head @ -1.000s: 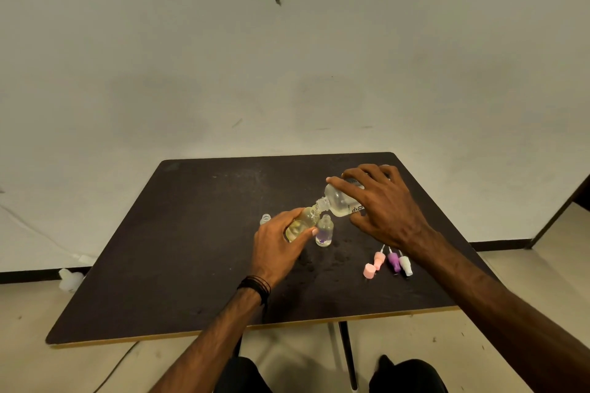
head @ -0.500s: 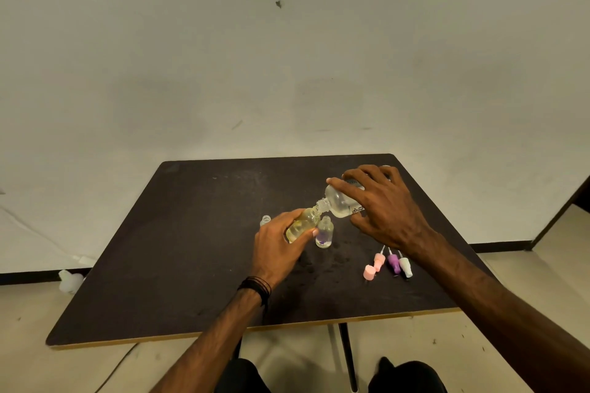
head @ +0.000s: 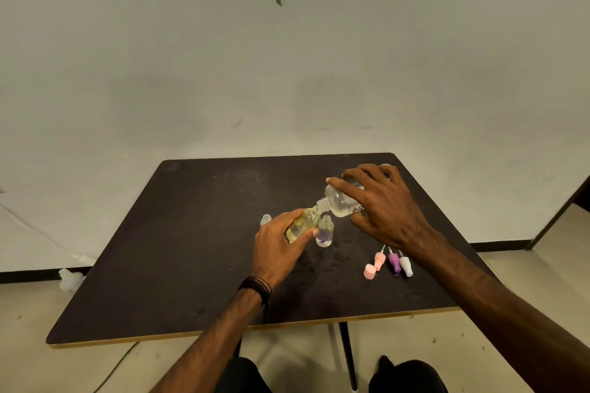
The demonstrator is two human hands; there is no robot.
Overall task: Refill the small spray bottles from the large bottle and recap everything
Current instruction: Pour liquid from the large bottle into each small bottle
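My right hand grips the large clear bottle, tipped down to the left so its neck meets the mouth of a small bottle. My left hand holds that small yellowish bottle, tilted toward the large one, above the dark table. A second small bottle with purple at its bottom stands uncapped just right of my left thumb. A third small clear bottle stands behind my left hand, partly hidden.
Three spray heads, pink, purple and white, lie in a row at the front right with a pink cap beside them. A white object sits on the floor left of the table.
Both hands and the two joined bottles have stayed nearly still; the large bottle remains tipped into the small one.
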